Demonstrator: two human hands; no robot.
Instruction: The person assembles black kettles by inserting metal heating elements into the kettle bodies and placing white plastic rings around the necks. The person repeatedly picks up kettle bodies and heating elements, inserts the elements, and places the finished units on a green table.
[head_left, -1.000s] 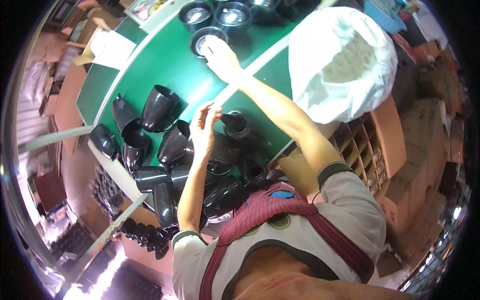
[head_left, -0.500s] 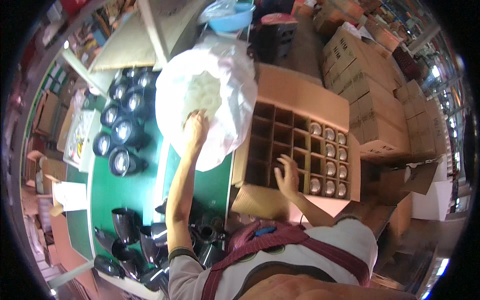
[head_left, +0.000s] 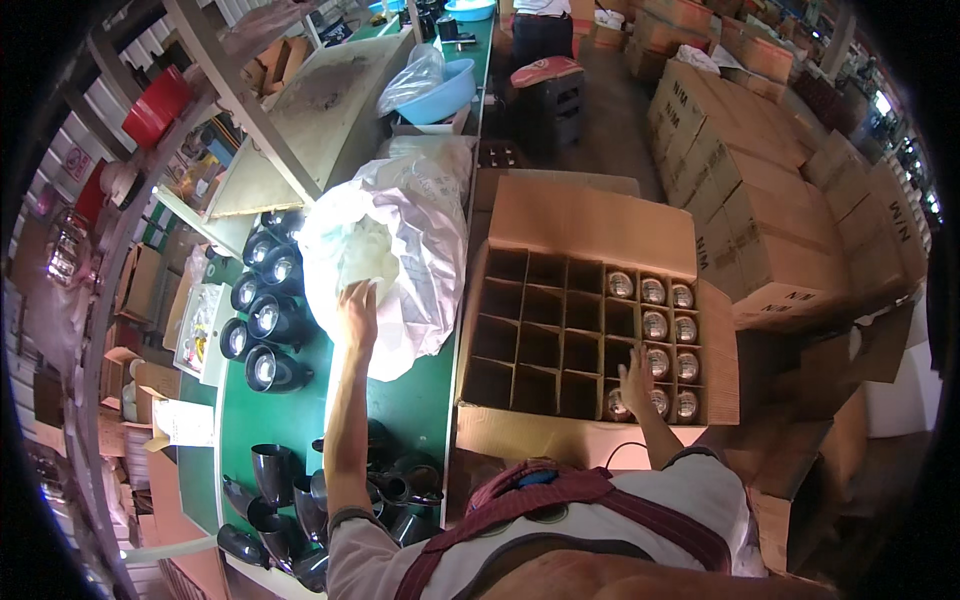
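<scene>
My left hand [head_left: 357, 312] reaches to the near side of the mouth of a large white plastic bag [head_left: 420, 270]. Its fingers are drawn together, and whatever they may hold is too small and overlit to make out. Pale, translucent pieces [head_left: 366, 250] fill the bag's opening. Over the near right part of an open carton [head_left: 590, 215], my right hand [head_left: 634, 384] has its fingers apart and holds nothing. Cardboard dividers split the carton into cells. Several shiny, silvery round-topped items [head_left: 655, 326] stand in the right-hand cells, with one near my right fingers.
Glossy black cups [head_left: 272, 474] lie at the near end of the green table [head_left: 290, 420]; black round housings [head_left: 270, 368] stand beyond. A blue basin [head_left: 440, 92] is behind the bag. Stacked cartons [head_left: 770, 220] line the right; a person [head_left: 540, 35] stands far off.
The view has shifted, showing more of the far end. My left hand stays at the bag's mouth. My right hand has moved right across the carton, from the middle cells to the filled ones.
</scene>
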